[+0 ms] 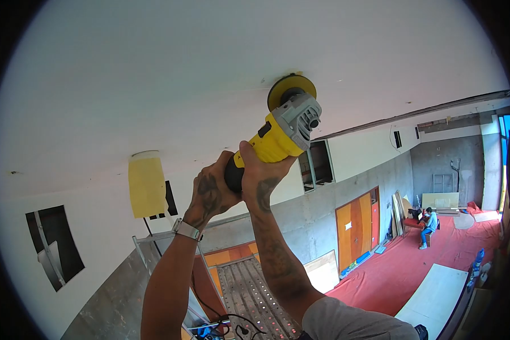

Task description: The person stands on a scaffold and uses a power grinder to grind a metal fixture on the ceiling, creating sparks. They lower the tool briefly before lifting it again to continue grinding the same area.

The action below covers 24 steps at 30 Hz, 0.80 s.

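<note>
Overhead, a yellow and grey angle grinder (275, 136) is held up in both hands, its round yellow disc (282, 90) at the white ceiling (153, 85). My left hand (212, 190) grips the black rear end of the tool, with a watch (187, 229) on that wrist. Wrapped round the yellow body nearer the head is my right hand (263, 175), thumb pointing up. Whether the disc touches the ceiling is hard to tell.
A yellow cylinder (145, 184) hangs from the ceiling at left. Below are a perforated metal platform (255, 294), scaffold rails (147, 240) and black cables (224, 318). A seated person (429, 226) is far off on the red-covered floor (379, 283).
</note>
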### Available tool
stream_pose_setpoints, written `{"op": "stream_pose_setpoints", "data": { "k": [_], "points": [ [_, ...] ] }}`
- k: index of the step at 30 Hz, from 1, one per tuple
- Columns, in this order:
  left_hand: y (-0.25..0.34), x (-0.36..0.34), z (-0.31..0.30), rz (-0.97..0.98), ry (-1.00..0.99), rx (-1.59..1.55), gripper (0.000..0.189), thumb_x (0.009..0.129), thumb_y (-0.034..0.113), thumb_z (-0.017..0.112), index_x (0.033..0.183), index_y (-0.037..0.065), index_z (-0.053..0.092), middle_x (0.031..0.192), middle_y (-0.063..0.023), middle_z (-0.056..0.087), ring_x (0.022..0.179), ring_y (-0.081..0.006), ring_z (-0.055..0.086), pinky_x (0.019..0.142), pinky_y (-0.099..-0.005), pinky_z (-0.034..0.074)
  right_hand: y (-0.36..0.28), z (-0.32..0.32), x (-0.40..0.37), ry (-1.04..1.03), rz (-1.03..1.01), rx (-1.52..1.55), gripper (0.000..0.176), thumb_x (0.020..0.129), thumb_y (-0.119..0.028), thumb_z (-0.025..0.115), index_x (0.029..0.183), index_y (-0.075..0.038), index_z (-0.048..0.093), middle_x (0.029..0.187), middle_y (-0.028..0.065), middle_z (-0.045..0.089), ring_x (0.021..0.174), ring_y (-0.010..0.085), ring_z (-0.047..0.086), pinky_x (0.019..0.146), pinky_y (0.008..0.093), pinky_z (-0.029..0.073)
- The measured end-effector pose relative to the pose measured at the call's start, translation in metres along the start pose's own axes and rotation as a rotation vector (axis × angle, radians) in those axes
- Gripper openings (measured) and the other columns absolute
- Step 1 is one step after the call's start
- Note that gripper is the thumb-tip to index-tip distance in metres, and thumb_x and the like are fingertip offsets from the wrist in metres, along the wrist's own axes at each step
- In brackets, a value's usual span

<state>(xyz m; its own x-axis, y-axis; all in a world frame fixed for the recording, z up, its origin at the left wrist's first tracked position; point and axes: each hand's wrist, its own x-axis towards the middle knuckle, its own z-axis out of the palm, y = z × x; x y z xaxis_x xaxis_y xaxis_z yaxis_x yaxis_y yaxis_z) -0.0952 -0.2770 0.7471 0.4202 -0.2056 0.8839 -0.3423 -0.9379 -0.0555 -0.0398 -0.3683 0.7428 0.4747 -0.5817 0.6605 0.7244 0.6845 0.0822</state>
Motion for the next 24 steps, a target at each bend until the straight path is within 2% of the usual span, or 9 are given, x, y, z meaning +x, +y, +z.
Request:
{"op": "stream_pose_setpoints", "data": {
  "k": [4,7,14,19,24],
  "points": [
    [-0.003,0.0,0.002,-0.006,-0.023,-0.028,0.069,0.064,0.028,0.091,0.121,0.012,0.055,0.099,-0.0121,0.075,0.093,-0.0355,0.074,0.084,-0.0449,0.058,-0.003,0.0,0.0,0.026,-0.004,-0.04,0.076,0.073,-0.003,0.078,0.134,-0.001,0.033,0.117,0.0121,0.052,0.103,0.0224,0.058,0.091,0.039,0.053],
    [0.002,-0.002,-0.003,-0.025,-0.029,0.02,0.07,0.064,0.028,0.091,0.122,0.012,0.055,0.1,-0.0123,0.074,0.094,-0.0352,0.074,0.084,-0.0444,0.058,0.003,0.001,-0.001,0.036,-0.068,-0.04,0.074,0.072,-0.001,0.079,0.131,-0.002,0.036,0.112,0.0114,0.054,0.098,0.0222,0.06,0.089,0.0381,0.055],
    [0.003,-0.002,-0.004,-0.04,-0.014,0.025,0.067,0.066,0.027,0.089,0.121,0.011,0.055,0.1,-0.0121,0.074,0.095,-0.0354,0.073,0.084,-0.0443,0.058,0.002,0.001,-0.001,0.021,0.006,-0.011,0.071,0.073,-0.001,0.079,0.13,-0.002,0.036,0.11,0.0112,0.054,0.097,0.0228,0.061,0.089,0.039,0.056],
    [-0.003,-0.001,0.004,0.023,0.011,0.032,0.067,0.066,0.028,0.089,0.121,0.012,0.055,0.1,-0.0119,0.074,0.094,-0.0355,0.073,0.083,-0.045,0.058,0.007,-0.003,0.002,0.042,0.018,-0.018,0.072,0.073,0.001,0.078,0.131,-0.002,0.035,0.108,0.011,0.054,0.095,0.0224,0.062,0.087,0.0386,0.058],
    [0.003,0.0,0.003,-0.001,0.012,0.015,0.065,0.065,0.028,0.089,0.119,0.011,0.055,0.099,-0.012,0.074,0.093,-0.0355,0.073,0.082,-0.0454,0.058,0.002,-0.002,0.004,0.017,-0.046,-0.016,0.073,0.072,0.0,0.078,0.131,-0.002,0.035,0.109,0.011,0.054,0.097,0.0226,0.061,0.089,0.0389,0.057]
  ]
}}
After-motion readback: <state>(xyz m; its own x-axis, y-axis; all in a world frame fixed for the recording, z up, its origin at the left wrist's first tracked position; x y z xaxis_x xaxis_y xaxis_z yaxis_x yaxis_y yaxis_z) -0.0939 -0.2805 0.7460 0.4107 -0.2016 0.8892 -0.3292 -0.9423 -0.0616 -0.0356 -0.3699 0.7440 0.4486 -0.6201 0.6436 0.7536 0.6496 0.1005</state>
